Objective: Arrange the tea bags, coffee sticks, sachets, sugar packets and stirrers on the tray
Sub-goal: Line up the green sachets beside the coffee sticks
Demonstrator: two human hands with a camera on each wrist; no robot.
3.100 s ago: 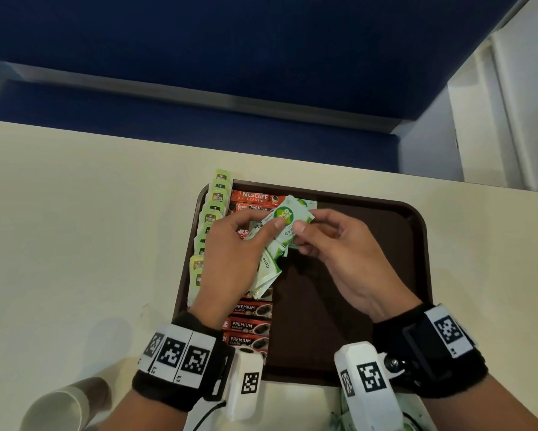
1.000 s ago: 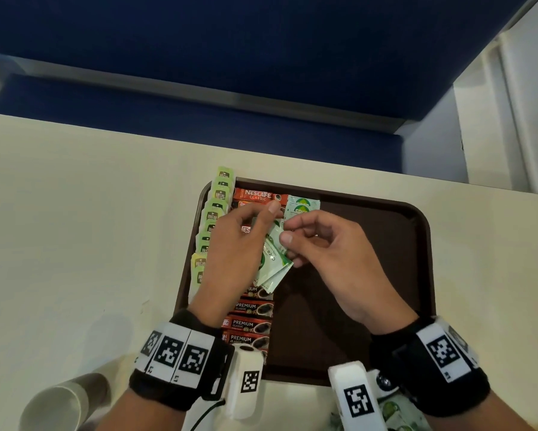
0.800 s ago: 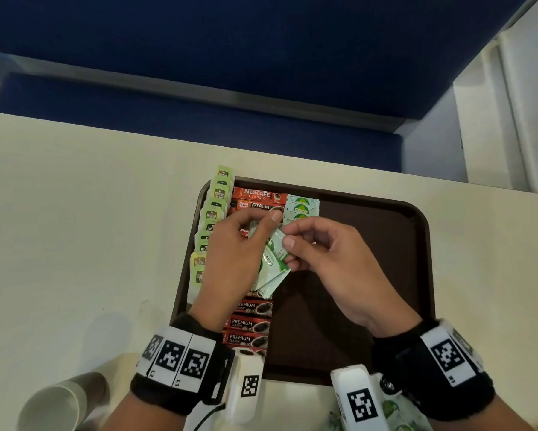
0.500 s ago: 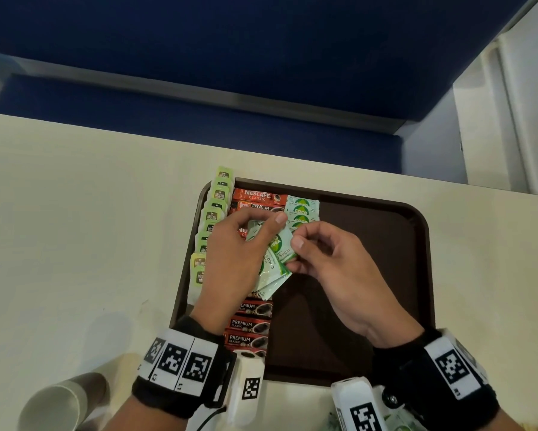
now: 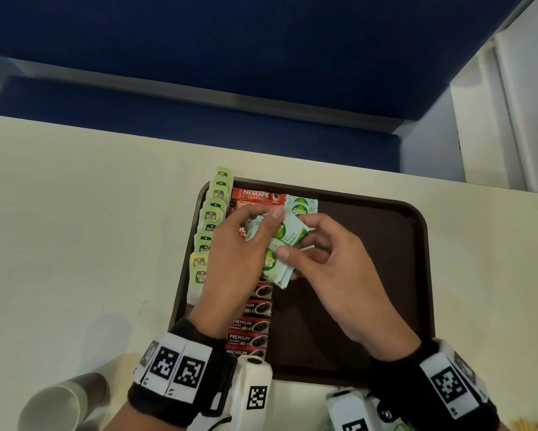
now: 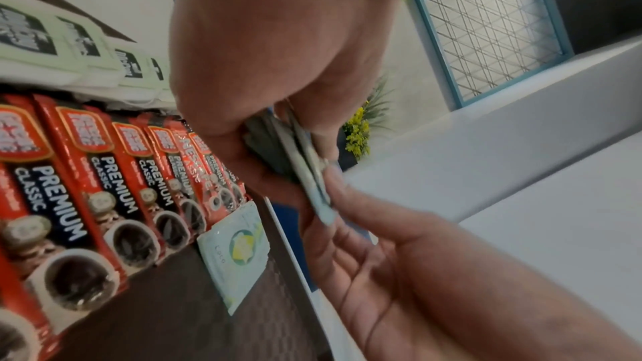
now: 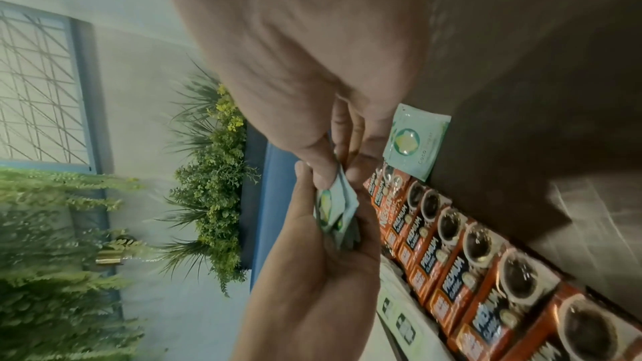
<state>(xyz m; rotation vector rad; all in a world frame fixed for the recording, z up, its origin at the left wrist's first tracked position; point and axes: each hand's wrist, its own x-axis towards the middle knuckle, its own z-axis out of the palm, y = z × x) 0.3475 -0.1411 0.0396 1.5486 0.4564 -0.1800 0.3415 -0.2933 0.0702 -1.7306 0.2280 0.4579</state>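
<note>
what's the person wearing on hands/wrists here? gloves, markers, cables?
No gloves: both the left hand and right hand are bare. Each wrist has a black band carrying white tags with black square codes, plus a white camera housing bearing its own code. A black cable trails from the left one.

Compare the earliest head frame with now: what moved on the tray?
More sugar packets lie in a column beside the coffee sticks; none did at first. The left hand still holds the stack; the right hand pinches the next one. Tea bags unchanged.
</note>
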